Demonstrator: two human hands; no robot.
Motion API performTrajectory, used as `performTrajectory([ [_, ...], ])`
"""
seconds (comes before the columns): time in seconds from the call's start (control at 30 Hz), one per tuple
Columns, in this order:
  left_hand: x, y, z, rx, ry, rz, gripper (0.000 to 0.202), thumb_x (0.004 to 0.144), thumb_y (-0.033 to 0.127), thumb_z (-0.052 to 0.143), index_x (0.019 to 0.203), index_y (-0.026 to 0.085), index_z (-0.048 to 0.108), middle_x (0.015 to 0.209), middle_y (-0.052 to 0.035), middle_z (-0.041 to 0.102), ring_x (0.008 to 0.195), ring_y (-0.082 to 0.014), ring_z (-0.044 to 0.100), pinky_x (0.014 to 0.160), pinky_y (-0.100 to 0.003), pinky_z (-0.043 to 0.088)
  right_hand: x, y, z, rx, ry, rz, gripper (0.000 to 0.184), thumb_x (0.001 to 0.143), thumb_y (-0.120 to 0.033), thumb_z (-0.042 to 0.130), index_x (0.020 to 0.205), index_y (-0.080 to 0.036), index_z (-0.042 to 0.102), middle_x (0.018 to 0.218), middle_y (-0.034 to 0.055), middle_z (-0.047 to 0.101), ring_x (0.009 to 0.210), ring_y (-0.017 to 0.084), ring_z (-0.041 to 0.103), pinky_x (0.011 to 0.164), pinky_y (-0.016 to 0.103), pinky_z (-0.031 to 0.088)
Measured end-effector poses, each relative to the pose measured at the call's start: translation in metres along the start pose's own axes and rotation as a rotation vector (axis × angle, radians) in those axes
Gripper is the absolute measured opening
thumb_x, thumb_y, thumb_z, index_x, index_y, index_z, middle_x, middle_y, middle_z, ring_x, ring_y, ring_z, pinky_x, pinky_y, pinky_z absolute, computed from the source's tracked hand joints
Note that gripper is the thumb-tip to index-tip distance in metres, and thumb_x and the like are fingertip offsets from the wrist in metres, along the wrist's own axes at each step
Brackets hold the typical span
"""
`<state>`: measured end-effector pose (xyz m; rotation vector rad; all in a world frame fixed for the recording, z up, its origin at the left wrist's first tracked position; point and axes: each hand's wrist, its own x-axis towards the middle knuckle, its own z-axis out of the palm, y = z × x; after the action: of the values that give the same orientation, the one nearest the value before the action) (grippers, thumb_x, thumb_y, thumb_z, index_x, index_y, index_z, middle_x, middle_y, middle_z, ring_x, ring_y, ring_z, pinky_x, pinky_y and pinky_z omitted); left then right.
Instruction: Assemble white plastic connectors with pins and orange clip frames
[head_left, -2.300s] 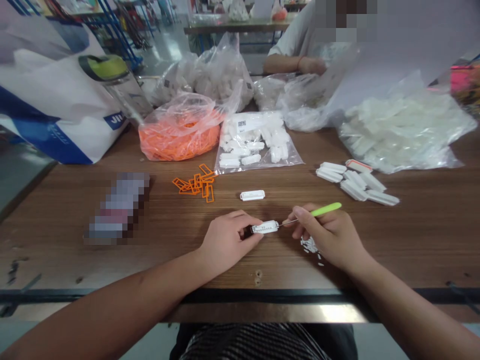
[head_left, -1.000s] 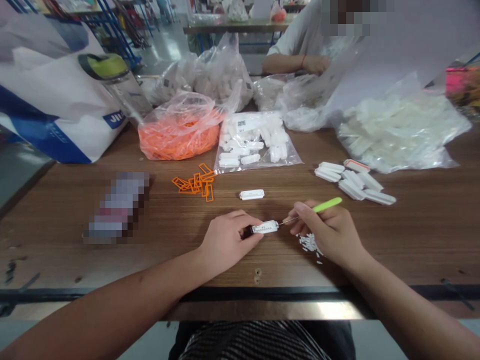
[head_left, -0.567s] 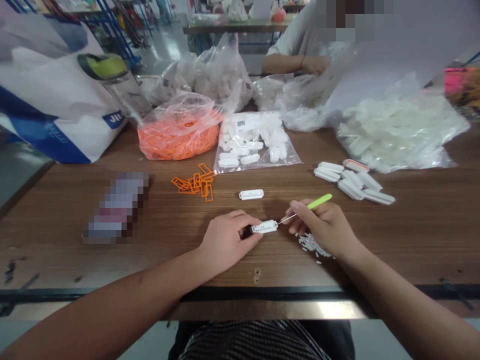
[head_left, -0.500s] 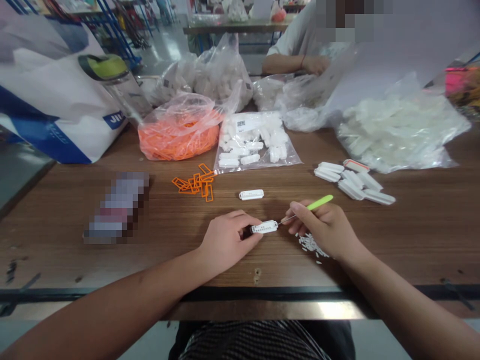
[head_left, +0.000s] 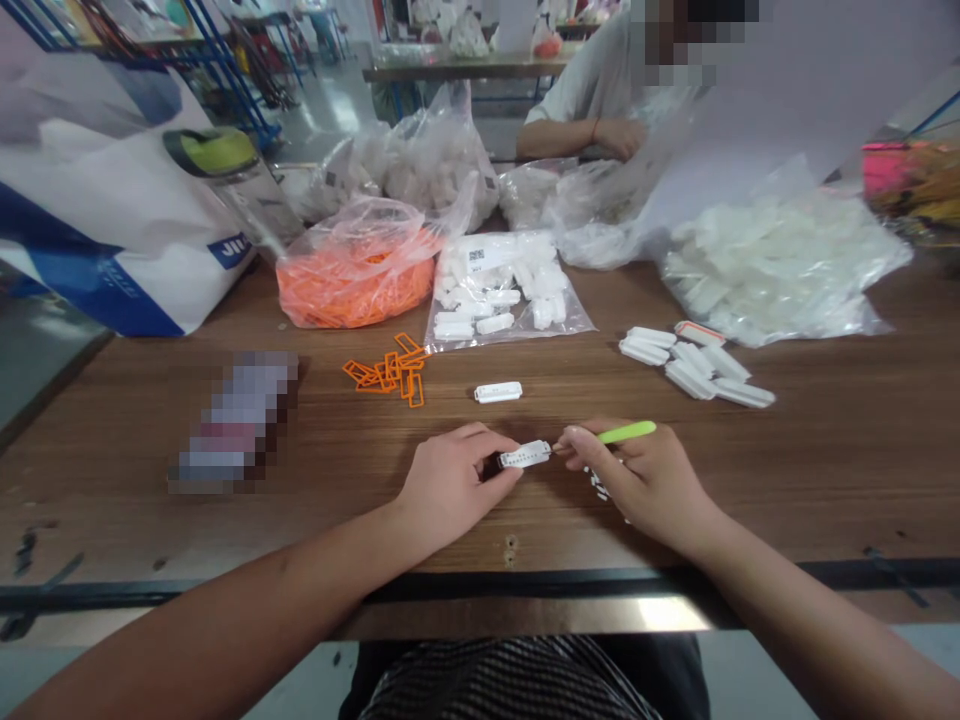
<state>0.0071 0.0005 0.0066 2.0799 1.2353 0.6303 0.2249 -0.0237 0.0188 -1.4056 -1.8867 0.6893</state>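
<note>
My left hand [head_left: 457, 478] pinches one end of a small white plastic housing [head_left: 526, 455] just above the table. Closed around a thin tool with a bright green handle [head_left: 628, 432], my right hand [head_left: 645, 480] brings the tool's fine tip to the housing's right end. Whether the tip touches or enters the housing I cannot tell. Tiny white pieces [head_left: 598, 484] lie partly hidden under the right hand. Another white housing [head_left: 498, 392] rests on the table just beyond. Several more housings [head_left: 690, 378] lie at the right, one with an orange edge.
Loose orange frames [head_left: 390, 370] lie left of centre, before a bag of orange parts [head_left: 352, 275]. A bag of white parts [head_left: 502, 290] and a larger bag [head_left: 772, 270] stand behind. A blurred-out object [head_left: 238, 420] and a bottle [head_left: 240, 190] are left; a person [head_left: 585, 110] sits opposite.
The green-handled tool has tipped flatter, and my right hand has shifted slightly left, covering more of the tiny pieces. My left hand still holds the housing. The whole view has shifted slightly.
</note>
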Motion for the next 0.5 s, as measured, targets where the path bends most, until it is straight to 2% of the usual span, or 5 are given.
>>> performTrajectory([
  [0.13,-0.001,0.001,0.001,0.002,0.01,-0.001,0.017,0.079,0.021,0.069,0.094,0.024,0.074,0.077,0.0029,0.067,0.054,-0.0085,0.05,0.056,-0.023,0.039,-0.001,-0.006,-0.002,-0.109,0.093,-0.115,0.032,0.096,-0.03,0.049,0.071,-0.02,0.067,0.066,0.0016,0.072,0.06,0.015,0.068,0.058,0.028,0.05],
  [0.2,-0.001,0.001,0.002,0.007,0.024,-0.005,0.016,0.078,0.021,0.07,0.093,0.023,0.074,0.078,0.0031,0.067,0.053,-0.0082,0.049,0.055,-0.023,0.039,0.0,-0.01,-0.004,-0.138,0.131,-0.123,0.032,0.095,-0.029,0.05,0.07,-0.019,0.068,0.067,0.0029,0.072,0.06,0.017,0.069,0.057,0.028,0.05],
  [0.4,-0.001,0.001,0.001,0.044,0.018,0.006,0.016,0.077,0.022,0.071,0.093,0.022,0.074,0.076,0.0026,0.067,0.053,-0.0085,0.049,0.055,-0.023,0.04,0.008,-0.005,-0.001,0.17,0.118,0.158,0.036,0.092,-0.036,0.053,0.065,-0.018,0.068,0.065,0.004,0.073,0.055,0.014,0.069,0.053,0.024,0.055],
  [0.5,-0.001,0.001,0.001,0.054,0.012,0.0,0.016,0.077,0.023,0.071,0.093,0.022,0.074,0.077,0.0021,0.066,0.054,-0.009,0.05,0.055,-0.024,0.04,0.01,0.002,0.002,0.259,0.1,0.242,0.036,0.09,-0.04,0.055,0.065,-0.017,0.068,0.066,0.0053,0.074,0.049,0.013,0.067,0.049,0.023,0.054],
])
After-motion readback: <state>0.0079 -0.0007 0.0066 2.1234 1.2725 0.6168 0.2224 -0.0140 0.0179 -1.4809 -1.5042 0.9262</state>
